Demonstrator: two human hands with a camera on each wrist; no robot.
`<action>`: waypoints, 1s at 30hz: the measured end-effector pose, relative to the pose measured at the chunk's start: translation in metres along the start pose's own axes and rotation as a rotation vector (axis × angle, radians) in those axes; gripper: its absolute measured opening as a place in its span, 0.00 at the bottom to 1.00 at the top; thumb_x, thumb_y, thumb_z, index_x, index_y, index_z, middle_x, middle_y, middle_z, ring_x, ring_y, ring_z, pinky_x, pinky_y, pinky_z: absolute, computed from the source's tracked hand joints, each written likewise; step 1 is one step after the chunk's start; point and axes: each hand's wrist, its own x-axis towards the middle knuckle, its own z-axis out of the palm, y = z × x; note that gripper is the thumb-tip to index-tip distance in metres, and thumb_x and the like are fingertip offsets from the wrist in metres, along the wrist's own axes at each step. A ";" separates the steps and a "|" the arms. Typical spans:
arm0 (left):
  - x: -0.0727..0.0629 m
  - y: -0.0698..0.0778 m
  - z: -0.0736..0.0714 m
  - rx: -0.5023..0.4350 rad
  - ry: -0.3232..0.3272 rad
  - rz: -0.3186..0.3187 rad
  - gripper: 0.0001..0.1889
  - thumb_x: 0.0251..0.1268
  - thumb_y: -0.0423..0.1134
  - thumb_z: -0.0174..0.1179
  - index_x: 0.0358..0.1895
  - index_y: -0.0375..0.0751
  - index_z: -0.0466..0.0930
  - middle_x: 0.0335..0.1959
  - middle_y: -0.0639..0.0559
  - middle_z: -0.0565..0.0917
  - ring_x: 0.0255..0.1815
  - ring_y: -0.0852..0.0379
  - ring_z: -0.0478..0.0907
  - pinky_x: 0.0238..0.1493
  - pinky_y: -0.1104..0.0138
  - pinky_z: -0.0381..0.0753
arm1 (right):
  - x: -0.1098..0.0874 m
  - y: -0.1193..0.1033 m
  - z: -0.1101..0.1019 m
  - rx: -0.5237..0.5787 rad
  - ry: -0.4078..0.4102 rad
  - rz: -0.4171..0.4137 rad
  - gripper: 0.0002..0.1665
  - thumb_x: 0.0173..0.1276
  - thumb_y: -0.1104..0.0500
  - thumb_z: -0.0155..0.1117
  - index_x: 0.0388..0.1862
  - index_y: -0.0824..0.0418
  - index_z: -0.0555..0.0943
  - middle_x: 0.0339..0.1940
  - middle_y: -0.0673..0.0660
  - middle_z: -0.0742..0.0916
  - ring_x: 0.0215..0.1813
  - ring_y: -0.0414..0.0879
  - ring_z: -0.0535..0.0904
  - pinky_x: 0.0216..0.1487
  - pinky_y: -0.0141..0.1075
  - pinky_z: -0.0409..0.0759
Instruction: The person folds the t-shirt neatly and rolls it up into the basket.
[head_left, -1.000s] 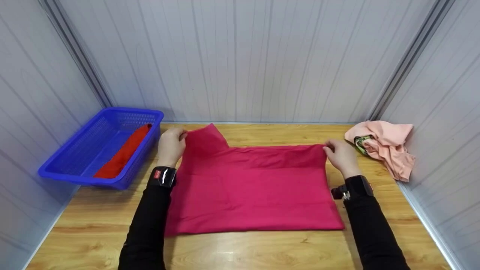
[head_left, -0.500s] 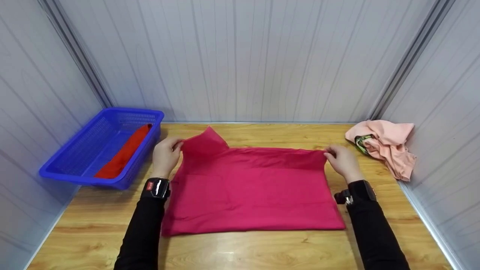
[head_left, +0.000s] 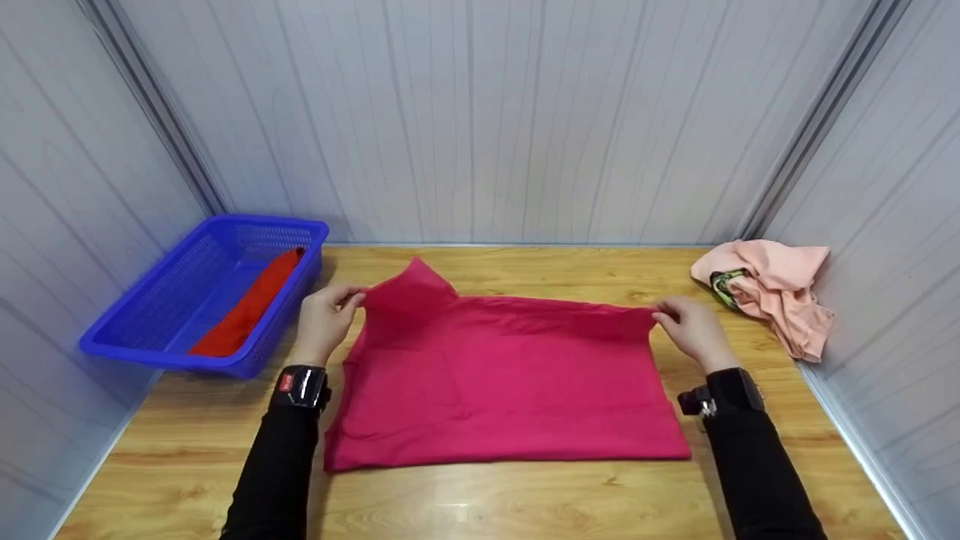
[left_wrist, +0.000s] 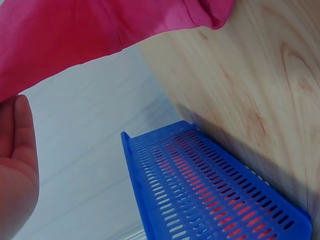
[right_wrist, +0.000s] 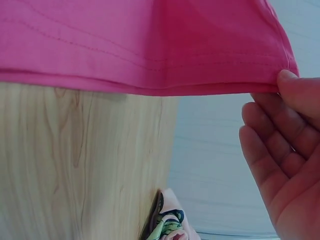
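Note:
A magenta T-shirt (head_left: 510,382), folded lengthwise, is spread on the wooden table, its near edge flat and its far edge lifted. At the far left corner my left hand (head_left: 324,322) pinches the cloth, beside a sleeve (head_left: 420,281) that points away from me. My right hand (head_left: 694,330) holds the far right corner between thumb and fingers. The right wrist view shows the thumb on a stitched hem (right_wrist: 150,75), with the other fingers loosely curled below. In the left wrist view only part of the left hand (left_wrist: 17,165) shows, at the cloth's edge.
A blue perforated basket (head_left: 112,352) stands at the left with a folded red cloth (head_left: 251,307) inside. Against the right wall lies a crumpled peach garment (head_left: 772,292) with a green print. Pale panel walls (head_left: 502,135) enclose the table (head_left: 465,510) at the back and sides.
Both hands have drawn toward me, bringing the shirt's far edge with them. My left hand has also shifted left, and the right one slightly right. The near edge has barely moved.

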 end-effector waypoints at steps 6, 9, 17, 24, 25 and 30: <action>-0.002 0.005 -0.009 -0.050 -0.009 0.033 0.04 0.60 0.27 0.67 0.37 0.33 0.88 0.29 0.47 0.87 0.31 0.54 0.81 0.34 0.72 0.73 | -0.007 0.003 -0.003 0.014 0.001 -0.004 0.08 0.69 0.66 0.63 0.44 0.70 0.83 0.39 0.66 0.86 0.43 0.62 0.81 0.47 0.54 0.75; -0.003 0.006 -0.013 -0.077 -0.016 0.046 0.04 0.60 0.27 0.67 0.38 0.33 0.88 0.30 0.48 0.87 0.31 0.55 0.82 0.35 0.76 0.73 | -0.010 0.004 -0.005 0.013 0.003 -0.016 0.08 0.68 0.67 0.64 0.43 0.70 0.83 0.39 0.65 0.86 0.42 0.62 0.81 0.46 0.54 0.76; -0.001 0.008 -0.024 -0.133 -0.012 0.097 0.04 0.59 0.26 0.67 0.37 0.33 0.88 0.29 0.46 0.86 0.30 0.65 0.78 0.36 0.79 0.73 | -0.015 0.005 -0.012 0.026 -0.018 -0.046 0.05 0.68 0.68 0.65 0.41 0.67 0.84 0.38 0.63 0.86 0.42 0.60 0.81 0.46 0.53 0.76; -0.005 0.009 -0.031 -0.196 -0.082 0.114 0.05 0.59 0.25 0.67 0.38 0.34 0.88 0.30 0.46 0.87 0.30 0.65 0.80 0.36 0.79 0.76 | -0.019 0.005 -0.013 0.009 -0.015 -0.097 0.03 0.66 0.67 0.67 0.38 0.64 0.85 0.36 0.58 0.87 0.39 0.55 0.82 0.42 0.49 0.77; -0.006 0.009 -0.032 -0.201 -0.094 0.106 0.05 0.58 0.25 0.67 0.38 0.34 0.88 0.29 0.47 0.87 0.29 0.65 0.80 0.36 0.79 0.76 | -0.020 0.005 -0.013 0.009 -0.016 -0.104 0.03 0.66 0.67 0.67 0.38 0.64 0.85 0.36 0.57 0.87 0.39 0.54 0.82 0.42 0.48 0.77; -0.013 0.009 -0.037 -0.250 -0.171 0.035 0.06 0.56 0.22 0.67 0.36 0.33 0.88 0.29 0.44 0.87 0.28 0.65 0.80 0.34 0.79 0.75 | -0.021 0.006 -0.013 0.008 -0.023 -0.115 0.02 0.66 0.67 0.67 0.37 0.64 0.85 0.37 0.57 0.87 0.39 0.53 0.81 0.42 0.47 0.77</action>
